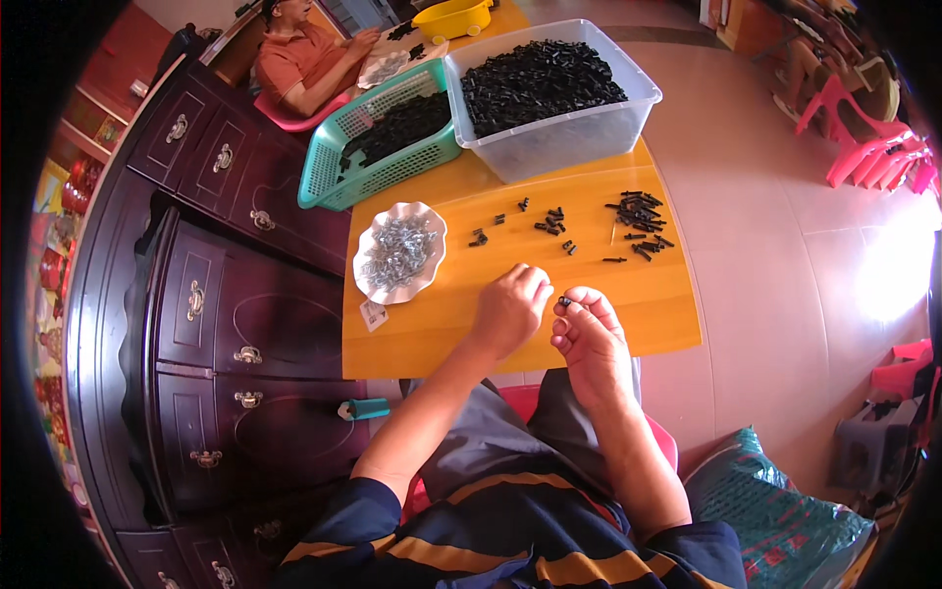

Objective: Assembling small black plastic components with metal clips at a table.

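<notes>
Above the near part of the wooden table (643, 319), my right hand (597, 348) pinches a small black cylindrical part (563, 302) between thumb and fingers. Close beside it on the left, my left hand (510, 312) is closed with its fingertips together; whatever it may hold is hidden. Beyond my hands lie a few short black parts (553, 222) in loose clusters, and a heap of longer black parts (640, 208) is to the right. On the left stands a white wavy-rimmed dish (438, 232) filled with small shiny metal pieces (400, 251).
A clear plastic bin (549, 147) and a green basket (324, 172), both holding black parts, stand at the far side. Another person (304, 64) sits beyond them near a yellow tub (451, 18). A dark cabinet (275, 314) flanks the left; a green sack (765, 510) lies lower right.
</notes>
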